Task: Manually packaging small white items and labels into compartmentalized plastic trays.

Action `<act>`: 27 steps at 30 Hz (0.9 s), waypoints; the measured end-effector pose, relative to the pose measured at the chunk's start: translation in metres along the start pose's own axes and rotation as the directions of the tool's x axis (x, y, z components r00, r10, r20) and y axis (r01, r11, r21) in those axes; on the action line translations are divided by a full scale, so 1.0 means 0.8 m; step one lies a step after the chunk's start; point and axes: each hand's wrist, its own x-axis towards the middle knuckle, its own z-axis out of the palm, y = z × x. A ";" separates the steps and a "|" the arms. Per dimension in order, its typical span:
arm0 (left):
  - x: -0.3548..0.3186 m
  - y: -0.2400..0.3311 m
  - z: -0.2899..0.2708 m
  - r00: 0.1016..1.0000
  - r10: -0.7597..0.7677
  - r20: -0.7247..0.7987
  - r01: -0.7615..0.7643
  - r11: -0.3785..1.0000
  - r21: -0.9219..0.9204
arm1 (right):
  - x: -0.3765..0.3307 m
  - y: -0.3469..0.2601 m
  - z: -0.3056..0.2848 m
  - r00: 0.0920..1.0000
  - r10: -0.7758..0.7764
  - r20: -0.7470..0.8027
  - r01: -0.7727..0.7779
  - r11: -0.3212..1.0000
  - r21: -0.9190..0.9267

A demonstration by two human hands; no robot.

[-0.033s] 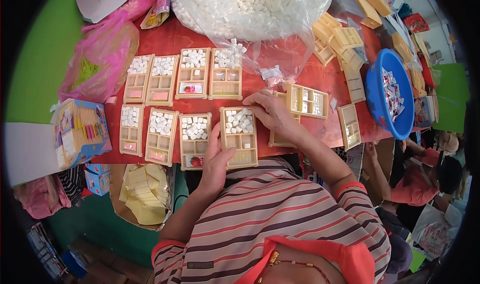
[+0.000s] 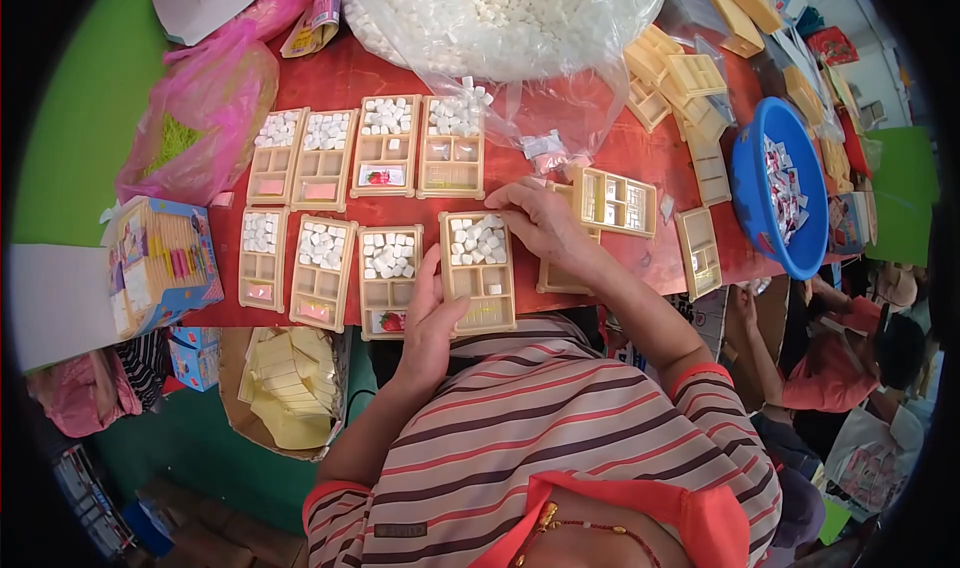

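Note:
A cream plastic compartment tray [image 2: 486, 303] is held tilted at the table's near edge. My left hand [image 2: 432, 318] grips its left side, thumb on top over a lower compartment. With bent fingers my right hand [image 2: 545, 220] pinches the tray's upper right corner. White marshmallow-like cubes [image 2: 478, 240] fill the large top compartment, and one more cube lies in a small middle section. To the left, several similar trays [image 2: 390, 303] stand in two rows with white cubes in their tops. Some hold pink packets; a few show a strawberry picture. What my right palm covers is hidden.
A big clear bag of white cubes [image 2: 500, 18] lies at the back. Stacked trays [image 2: 618, 204] sit right of my hand, near a blue basin [image 2: 745, 163] of small packets. A pink bag [image 2: 225, 93] and a box of sticks [image 2: 165, 263] are left. Another person's arm [image 2: 758, 343] shows right.

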 end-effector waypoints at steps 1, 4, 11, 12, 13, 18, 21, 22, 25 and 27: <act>-0.003 0.000 -0.003 1.000 0.007 -0.026 -0.006 0.998 0.055 | 0.003 0.000 0.000 1.000 -0.001 0.001 0.001 1.000 0.000; -0.014 0.008 -0.003 0.998 0.022 -0.058 -0.015 0.992 0.127 | 0.006 -0.001 0.000 1.000 -0.002 0.016 0.003 0.999 -0.041; -0.031 0.012 -0.016 0.998 0.064 -0.030 -0.055 0.968 0.245 | -0.014 -0.022 0.007 0.987 -0.160 0.003 0.159 0.976 -0.152; -0.033 0.014 -0.016 0.997 0.064 -0.030 -0.055 0.968 0.245 | -0.020 -0.025 0.009 0.968 -0.250 -0.005 0.243 0.946 -0.216; -0.033 0.017 -0.017 0.997 0.061 -0.054 -0.047 0.969 0.241 | -0.027 -0.024 0.011 0.979 -0.194 0.070 0.205 0.949 -0.241; -0.032 0.014 -0.025 0.994 0.109 -0.008 -0.100 0.937 0.336 | -0.043 -0.030 0.025 0.965 -0.208 0.158 0.258 0.859 -0.441; -0.023 0.016 -0.024 0.954 0.249 0.167 -0.299 0.754 0.584 | -0.042 -0.031 0.021 0.961 -0.233 0.148 0.274 0.861 -0.428; -0.017 0.020 -0.018 0.925 0.298 0.236 -0.375 0.615 0.693 | -0.040 -0.031 0.018 0.958 -0.270 0.102 0.288 0.877 -0.384; 0.006 0.022 -0.004 0.866 0.336 0.371 -0.467 0.276 0.840 | -0.038 -0.033 0.000 0.965 -0.261 -0.016 0.238 0.903 -0.357; 0.020 0.018 0.000 0.838 0.298 0.458 -0.467 -0.045 0.883 | -0.048 -0.040 -0.005 0.960 -0.280 0.016 0.263 0.878 -0.399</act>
